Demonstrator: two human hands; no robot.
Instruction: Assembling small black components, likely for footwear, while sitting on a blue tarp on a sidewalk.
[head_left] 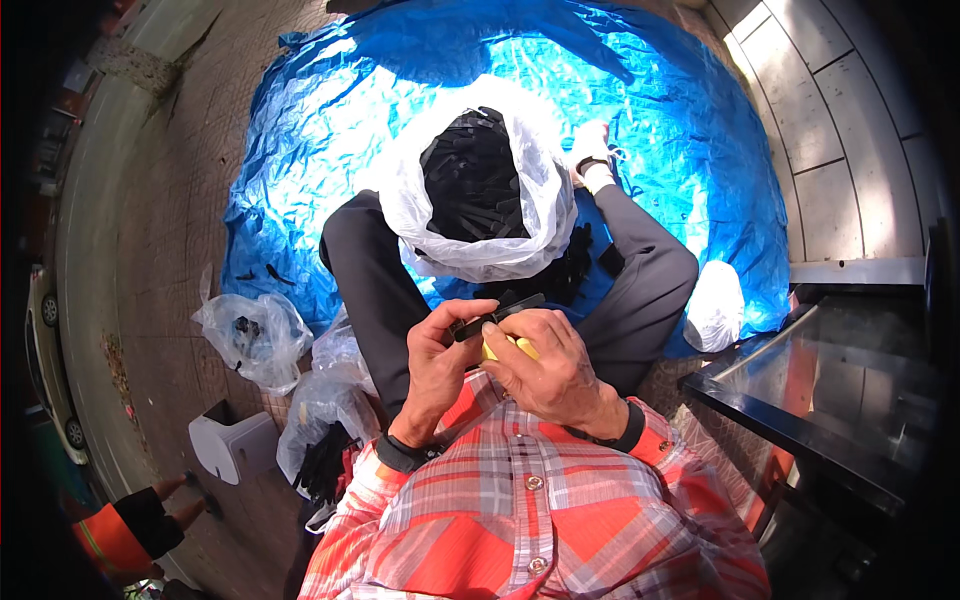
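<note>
Small flat black pieces [515,306] are held between my two hands, above my lap. My left hand [437,360] pinches one end of them with thumb and fingers. My right hand [552,368] is closed round a yellow-handled tool [510,347], its thumb close to the black pieces; the tool's working end is hidden. Just beyond my hands, between my legs, stands a white plastic bag [545,165] with its mouth wide and many similar black pieces [470,180] inside. More loose black pieces [570,268] lie beside the bag, near my right leg.
A crumpled blue tarp [690,130] lies under me. To the left are a clear plastic bag [265,345], another with dark contents [325,465] and a white curved object [235,447]. At right are a tied white bag [715,305] and a dark-framed glass structure [800,430]. A person in orange [115,540] is lower left.
</note>
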